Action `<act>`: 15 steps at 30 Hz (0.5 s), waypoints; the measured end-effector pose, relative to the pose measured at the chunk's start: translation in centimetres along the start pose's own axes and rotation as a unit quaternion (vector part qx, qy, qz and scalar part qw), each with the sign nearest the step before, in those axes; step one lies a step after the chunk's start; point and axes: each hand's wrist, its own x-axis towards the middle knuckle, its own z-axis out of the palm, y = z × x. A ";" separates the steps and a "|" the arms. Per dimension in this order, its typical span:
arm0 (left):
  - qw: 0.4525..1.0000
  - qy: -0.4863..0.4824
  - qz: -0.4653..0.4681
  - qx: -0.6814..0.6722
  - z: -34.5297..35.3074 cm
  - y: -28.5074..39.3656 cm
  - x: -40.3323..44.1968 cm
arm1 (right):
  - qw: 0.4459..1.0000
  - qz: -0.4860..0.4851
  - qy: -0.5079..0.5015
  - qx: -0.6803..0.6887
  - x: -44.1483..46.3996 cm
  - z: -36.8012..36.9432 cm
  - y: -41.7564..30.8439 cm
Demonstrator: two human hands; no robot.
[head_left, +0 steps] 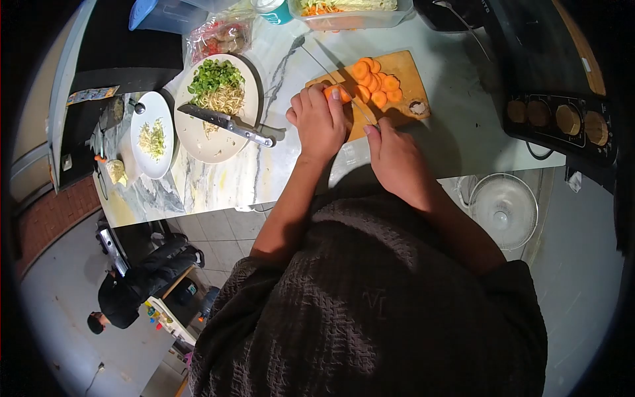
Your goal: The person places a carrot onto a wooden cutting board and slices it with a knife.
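My left hand (pixel 319 122) is closed around a piece of carrot (pixel 336 93), pressing it on the wooden cutting board (pixel 411 66). In my right hand (pixel 399 153) is a long knife (pixel 362 112), its handle mostly hidden by the fingers. The thin blade runs along the right side of the carrot piece and points to the far left. Several round carrot slices (pixel 378 82) lie overlapping on the board, just right of the blade.
Left on the marble-patterned counter, a second knife (pixel 228 124) rests across a plate (pixel 188 142) of chopped greens and sprouts. Beyond it stands a smaller white oval plate (pixel 152 171). A plastic container (pixel 357 21) is at the back, knobs (pixel 567 120) at right. Another person (pixel 126 294) is behind, lower left.
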 end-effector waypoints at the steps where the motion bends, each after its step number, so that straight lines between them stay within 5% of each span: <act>1: 1.000 -0.002 -0.002 -0.001 0.0 0.0 0.0 | 1.000 0.000 -0.001 0.000 0.0 0.0 0.0; 15: 1.000 0.006 -0.001 0.019 0.1 0.1 0.3 | 1.000 -0.002 -0.010 -0.009 0.4 -0.2 -0.1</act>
